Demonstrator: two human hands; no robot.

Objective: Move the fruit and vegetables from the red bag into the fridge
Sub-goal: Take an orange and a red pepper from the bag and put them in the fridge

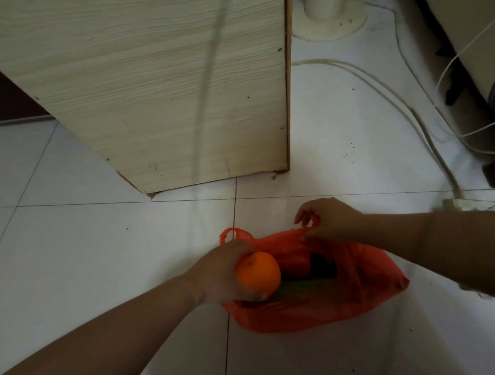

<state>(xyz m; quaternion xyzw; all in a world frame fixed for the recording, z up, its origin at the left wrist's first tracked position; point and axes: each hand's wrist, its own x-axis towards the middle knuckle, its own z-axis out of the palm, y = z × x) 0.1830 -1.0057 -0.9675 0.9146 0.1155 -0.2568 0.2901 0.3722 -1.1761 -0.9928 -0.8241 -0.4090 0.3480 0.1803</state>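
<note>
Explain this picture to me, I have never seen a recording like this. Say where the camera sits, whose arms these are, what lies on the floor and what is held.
There is no machine here. These are a person's two bare hands, filmed by one wide camera worn on the head, looking forward and down. The left hand grips an orange at the open mouth of a red bag. The right hand pinches the bag's far edge by a handle. The bag lies on a white tiled floor. Inside it are dark and green things, too dim to name. Behind it stand a wooden cabinet and a cream stand, with cables trailing on the floor.
</note>
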